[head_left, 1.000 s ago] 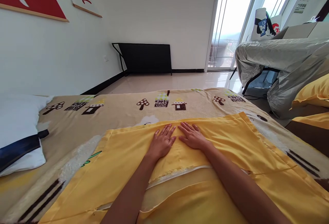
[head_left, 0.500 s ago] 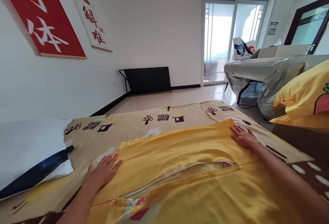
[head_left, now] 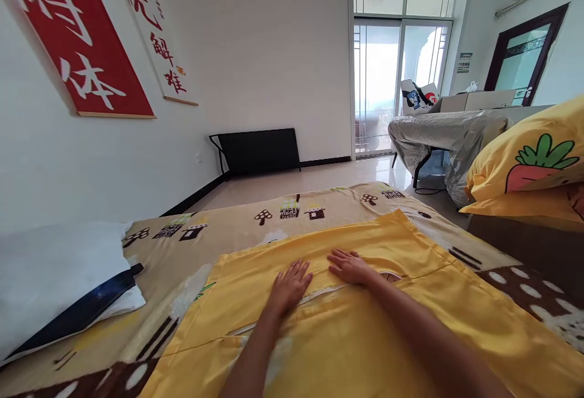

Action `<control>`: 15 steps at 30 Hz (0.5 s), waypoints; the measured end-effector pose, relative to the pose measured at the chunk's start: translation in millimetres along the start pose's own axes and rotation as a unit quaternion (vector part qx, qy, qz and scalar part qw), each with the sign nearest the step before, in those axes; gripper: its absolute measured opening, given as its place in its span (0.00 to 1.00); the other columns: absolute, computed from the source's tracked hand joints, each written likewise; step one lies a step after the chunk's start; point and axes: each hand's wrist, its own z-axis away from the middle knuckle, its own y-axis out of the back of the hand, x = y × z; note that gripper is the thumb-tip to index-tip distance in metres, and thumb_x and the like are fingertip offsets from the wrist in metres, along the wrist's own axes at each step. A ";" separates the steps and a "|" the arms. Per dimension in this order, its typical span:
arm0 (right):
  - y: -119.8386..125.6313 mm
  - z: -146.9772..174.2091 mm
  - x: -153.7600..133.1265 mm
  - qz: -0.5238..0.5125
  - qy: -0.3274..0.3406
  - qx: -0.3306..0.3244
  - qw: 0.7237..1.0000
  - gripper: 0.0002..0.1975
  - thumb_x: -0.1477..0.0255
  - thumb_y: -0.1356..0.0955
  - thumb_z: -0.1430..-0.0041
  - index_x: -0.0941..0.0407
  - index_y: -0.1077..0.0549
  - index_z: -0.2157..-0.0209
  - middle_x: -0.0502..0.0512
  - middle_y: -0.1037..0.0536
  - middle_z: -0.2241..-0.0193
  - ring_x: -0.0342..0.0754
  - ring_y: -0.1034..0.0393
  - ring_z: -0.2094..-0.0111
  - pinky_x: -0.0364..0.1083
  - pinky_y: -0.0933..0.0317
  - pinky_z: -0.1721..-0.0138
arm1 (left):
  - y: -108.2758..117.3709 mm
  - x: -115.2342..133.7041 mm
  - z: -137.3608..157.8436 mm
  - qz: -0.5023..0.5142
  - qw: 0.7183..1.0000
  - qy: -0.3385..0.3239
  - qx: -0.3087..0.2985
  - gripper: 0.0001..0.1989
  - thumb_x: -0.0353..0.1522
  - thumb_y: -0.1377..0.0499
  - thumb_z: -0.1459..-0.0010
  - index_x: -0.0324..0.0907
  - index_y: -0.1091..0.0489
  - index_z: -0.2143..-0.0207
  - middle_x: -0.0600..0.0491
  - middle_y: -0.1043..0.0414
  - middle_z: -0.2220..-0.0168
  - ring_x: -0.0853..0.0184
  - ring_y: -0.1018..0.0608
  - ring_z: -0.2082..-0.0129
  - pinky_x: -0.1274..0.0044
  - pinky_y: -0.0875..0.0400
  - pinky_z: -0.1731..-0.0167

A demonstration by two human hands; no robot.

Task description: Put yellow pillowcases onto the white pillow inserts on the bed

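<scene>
Single viewpoint, worn on the head, positioned above the yellow cloth [head_left: 347,349] and directed forward and downward. The left hand [head_left: 291,285] and right hand [head_left: 350,267] register close to the lens, just below frame centre, observed from above and behind; both forearms enter at the lower edge. Cloth runs out of frame at the bottom. The patterned blanket [head_left: 237,230] spans the lower half, its far edge near mid-height. The far wall [head_left: 274,51] faces the lens, well back. Coverage is wide: red scroll [head_left: 91,39], cropped at upper left, to dark-framed door [head_left: 524,51] at right.
</scene>
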 end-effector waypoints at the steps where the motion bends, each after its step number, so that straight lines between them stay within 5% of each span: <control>1: 5.1 8.5 20.2 0.002 -0.017 -0.004 1.000 0.25 0.58 0.47 0.33 0.47 0.41 0.38 0.51 0.47 0.35 0.47 0.54 0.35 0.53 0.57 0.38 | 1.1 -19.7 8.9 -0.003 1.000 0.018 0.005 0.28 0.43 0.62 0.35 0.47 0.50 0.35 0.51 0.57 0.33 0.62 0.50 0.33 0.59 0.55 0.37; 5: 28.1 49.9 106.1 0.026 -0.115 -0.017 0.993 0.28 0.58 0.48 0.33 0.52 0.46 0.35 0.57 0.51 0.34 0.50 0.57 0.34 0.57 0.59 0.38 | 7.4 -91.1 43.7 -0.018 0.996 0.082 0.038 0.28 0.41 0.60 0.36 0.46 0.48 0.36 0.50 0.55 0.33 0.60 0.50 0.33 0.58 0.55 0.38; 8: 40.7 80.1 141.6 0.055 -0.170 0.002 0.984 0.26 0.62 0.46 0.34 0.52 0.44 0.36 0.58 0.48 0.34 0.50 0.57 0.34 0.58 0.62 0.37 | 10.7 -113.0 61.7 -0.015 0.994 0.088 0.069 0.27 0.39 0.59 0.37 0.43 0.44 0.37 0.49 0.49 0.35 0.62 0.47 0.34 0.62 0.52 0.37; 11: 52.1 96.4 140.2 0.084 -0.195 0.052 0.976 0.23 0.70 0.44 0.36 0.57 0.35 0.42 0.65 0.44 0.36 0.56 0.53 0.35 0.59 0.62 0.39 | 21.5 -103.6 70.4 -0.008 0.991 0.071 0.110 0.27 0.36 0.60 0.37 0.35 0.38 0.42 0.42 0.40 0.39 0.57 0.40 0.37 0.61 0.46 0.40; 15: 60.2 93.3 97.0 0.089 -0.127 0.092 0.984 0.18 0.73 0.41 0.38 0.57 0.27 0.51 0.63 0.30 0.46 0.53 0.37 0.45 0.51 0.51 0.43 | 41.1 -49.8 70.0 0.009 0.990 -0.044 0.136 0.23 0.36 0.57 0.38 0.36 0.31 0.48 0.41 0.31 0.46 0.56 0.31 0.45 0.63 0.39 0.44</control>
